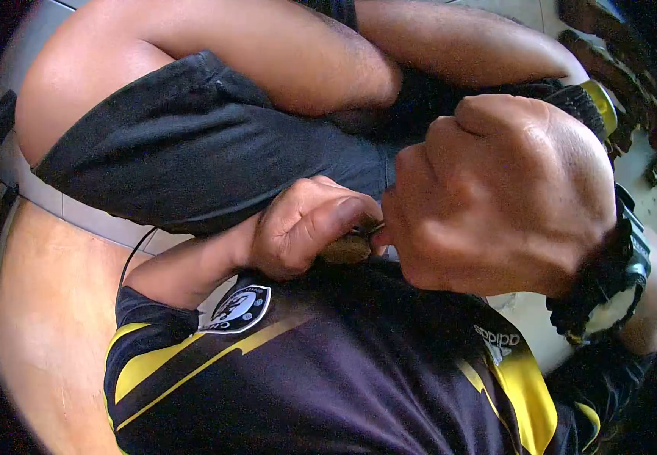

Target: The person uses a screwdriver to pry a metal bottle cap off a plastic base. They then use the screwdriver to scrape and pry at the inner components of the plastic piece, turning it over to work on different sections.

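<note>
My left hand (pixel 309 227) is closed in front of my chest, its thumb lying along the top. A small brownish, rounded piece (pixel 346 249) sticks out from under the thumb; its kind does not show clearly. My right hand (pixel 506 197), large and close to the camera, is curled with its knuckles up. Its fingertips are turned toward the brown piece and mostly hidden behind the back of the hand. A thin, shiny edge shows between the two hands. Whatever the right fingers grip is out of sight.
A black wristwatch (pixel 635 246) sits on my right wrist. My bent legs and black shorts (pixel 215 152) fill the upper part. A yellow-edged black item (pixel 601 106) and dark brown pieces (pixel 609 64) lie at the upper right. A light wooden surface (pixel 37 326) is at left.
</note>
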A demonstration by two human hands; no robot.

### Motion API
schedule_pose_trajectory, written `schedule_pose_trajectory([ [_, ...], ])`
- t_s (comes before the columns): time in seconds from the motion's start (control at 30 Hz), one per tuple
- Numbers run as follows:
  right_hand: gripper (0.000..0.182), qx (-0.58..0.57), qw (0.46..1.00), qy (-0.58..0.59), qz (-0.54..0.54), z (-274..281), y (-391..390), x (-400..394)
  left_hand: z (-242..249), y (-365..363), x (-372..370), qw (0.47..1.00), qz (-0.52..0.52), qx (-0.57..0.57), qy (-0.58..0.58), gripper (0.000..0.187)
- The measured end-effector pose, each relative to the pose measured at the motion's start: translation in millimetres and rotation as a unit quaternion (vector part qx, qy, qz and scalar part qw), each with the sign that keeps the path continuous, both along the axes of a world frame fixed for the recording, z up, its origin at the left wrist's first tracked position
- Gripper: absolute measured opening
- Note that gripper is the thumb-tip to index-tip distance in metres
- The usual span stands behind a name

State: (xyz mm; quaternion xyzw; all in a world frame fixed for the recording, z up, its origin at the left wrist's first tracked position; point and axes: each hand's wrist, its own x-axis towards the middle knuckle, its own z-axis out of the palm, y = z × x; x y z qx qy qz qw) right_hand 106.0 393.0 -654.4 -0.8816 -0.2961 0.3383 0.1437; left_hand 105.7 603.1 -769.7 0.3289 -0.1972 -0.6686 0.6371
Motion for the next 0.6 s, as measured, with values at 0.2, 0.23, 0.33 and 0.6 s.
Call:
schedule_pose_trajectory([
  [0.2,0.017,0.000,0.999,0.035,0.001,4,13,18,4,11,10,0.997,-0.028,0.024,0.070,0.055],
  [0.23,0.016,-0.007,1.000,0.021,0.008,4,16,20,4,13,12,0.997,-0.025,0.020,0.073,0.055],
  [0.33,0.015,0.022,0.996,0.068,0.057,7,18,42,5,21,18,0.997,-0.017,0.006,0.081,0.054],
  [0.6,0.014,-0.032,0.989,0.106,0.093,16,51,58,6,45,39,0.995,0.002,-0.031,0.097,0.051],
])
